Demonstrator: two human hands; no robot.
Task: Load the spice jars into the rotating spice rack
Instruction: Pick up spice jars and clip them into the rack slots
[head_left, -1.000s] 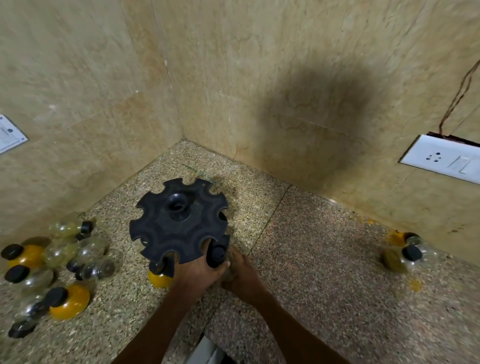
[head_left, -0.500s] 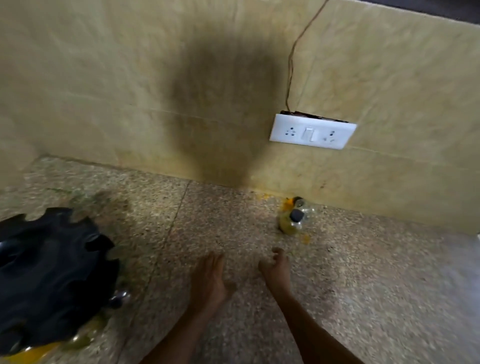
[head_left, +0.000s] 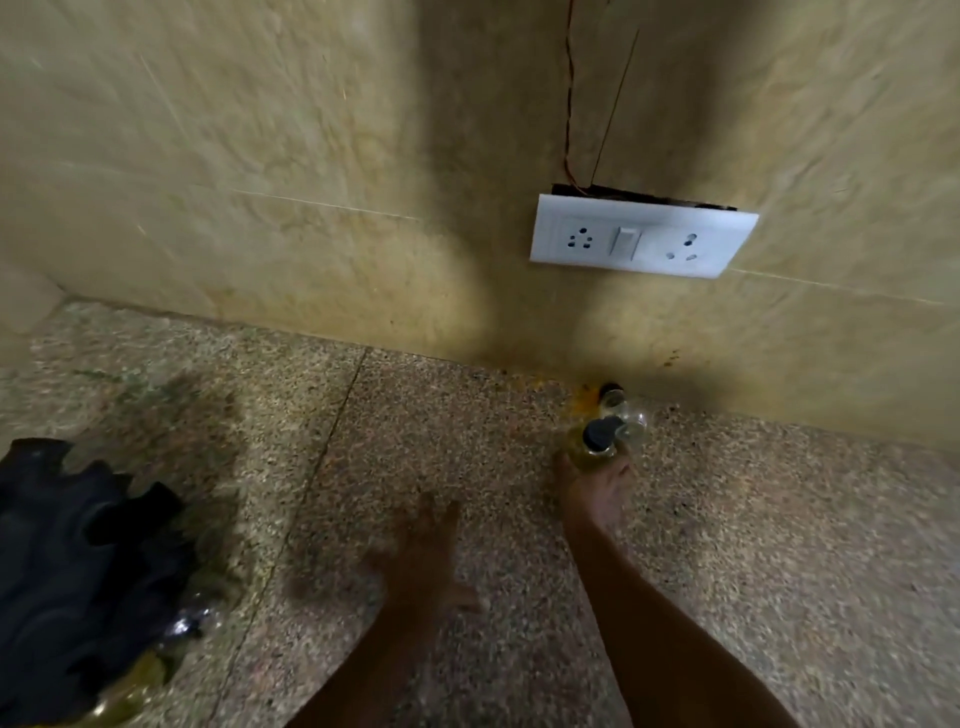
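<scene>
The black rotating spice rack (head_left: 78, 561) stands at the lower left, cut off by the frame edge. A clear jar (head_left: 184, 623) and a yellow-filled jar (head_left: 122, 693) sit at its near rim, blurred. Two spice jars stand against the wall at right. The nearer one (head_left: 597, 441) has a black cap and yellowish contents, and the other jar (head_left: 615, 400) is just behind it. My right hand (head_left: 592, 493) reaches the nearer jar, thumb and fingers curled round its lower part. Over the counter, my left hand (head_left: 423, 551) is blurred, fingers spread, holding nothing.
A speckled stone counter (head_left: 467, 441) meets a beige tiled wall (head_left: 260, 156). A white socket-and-switch plate (head_left: 641, 236) with thin wires above it hangs on the wall over the jars. Orange powder stains (head_left: 584, 397) mark the counter beside the jars.
The view swung right, away from the rack. Both hands left the rack; my right hand moved forward to the jars by the wall and closed on the nearer one.
</scene>
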